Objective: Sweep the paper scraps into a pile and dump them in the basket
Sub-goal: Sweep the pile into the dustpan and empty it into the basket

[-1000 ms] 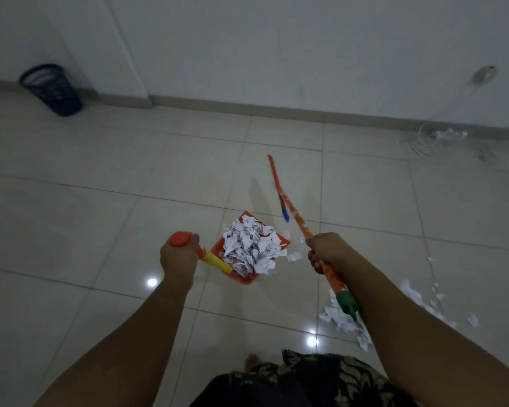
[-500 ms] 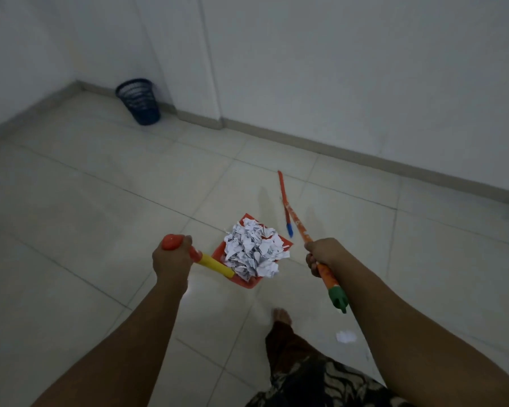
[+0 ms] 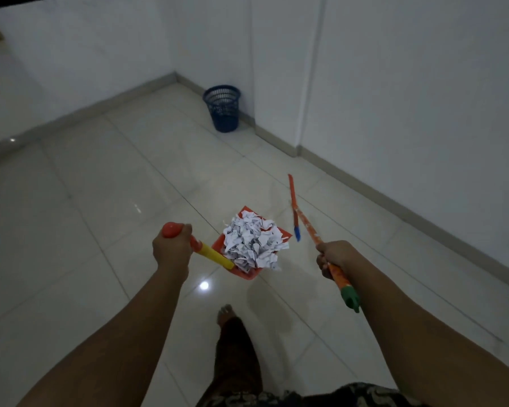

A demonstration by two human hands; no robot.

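My left hand [image 3: 172, 249] grips the orange-and-yellow handle of a red dustpan [image 3: 244, 273], held level above the floor. A heap of white paper scraps [image 3: 253, 242] fills the pan. My right hand [image 3: 334, 258] is closed around the orange broom handle [image 3: 307, 227], whose green collar [image 3: 350, 299] points back toward me; the bristles are out of view. The dark blue mesh basket [image 3: 223, 108] stands upright by the wall ahead, well beyond the dustpan.
White walls meet in a corner [image 3: 175, 74] left of the basket, and a wall pillar [image 3: 276, 136] juts out to its right. Glossy pale floor tiles [image 3: 115, 186] lie between me and the basket. My bare foot [image 3: 225, 312] is stepping forward below the dustpan.
The view has swung left and forward: the basket went from far upper left to ahead of me and looks larger. The scraps left on the floor have dropped out of view. Both grips are unchanged.
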